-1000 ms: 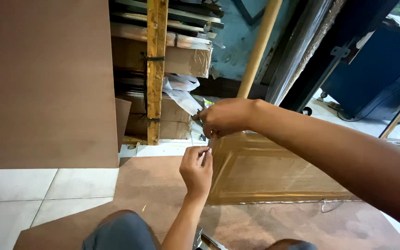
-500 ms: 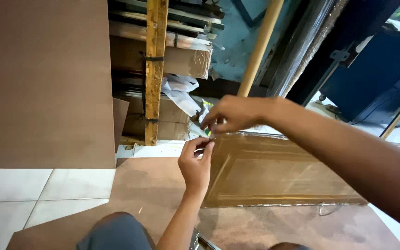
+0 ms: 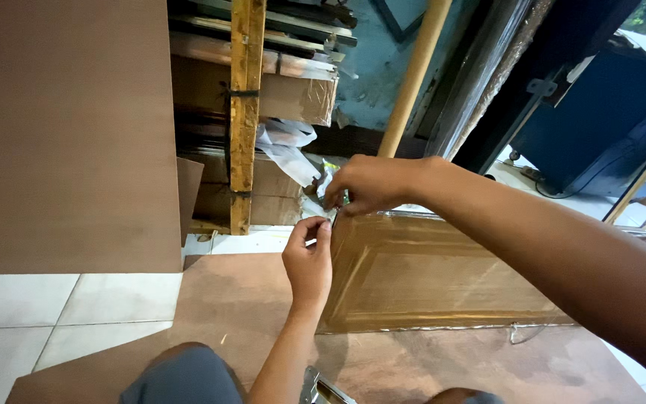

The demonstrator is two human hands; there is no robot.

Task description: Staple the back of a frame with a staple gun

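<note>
A: Fingertips of the right hand [image 3: 364, 183] are pinched almost shut on something small and thin at the top left corner of the wooden panel [image 3: 443, 273]; what it is cannot be made out. Left hand [image 3: 309, 258] sits just below, at 7 o'clock from the right, thumb and forefinger closed at the same corner edge.

B: Noted. Does the left actually hold anything?

A: Cannot tell. Its fingertips touch the panel edge, perhaps a clear film wrapping it.

B: Panel position?

A: Lying flat on a brown board [image 3: 233, 314] on the floor, spreading toward 3 o'clock from the hands. Glossy, raised moulding, pale strip along its edges.

B: Surroundings?

A: Large brown sheet [image 3: 69, 135] at 10 o'clock, upright yellow wooden post [image 3: 246, 112] at 12, white tiles [image 3: 39, 314] at 8. A metal tool [image 3: 319, 389] lies near the knees at 6 o'clock.

B: Judgement on technique?

A: Keep both pinches close together at the corner, steady the edge with the lower hand, and work slowly with small pulls so nothing tears or slips.
</note>
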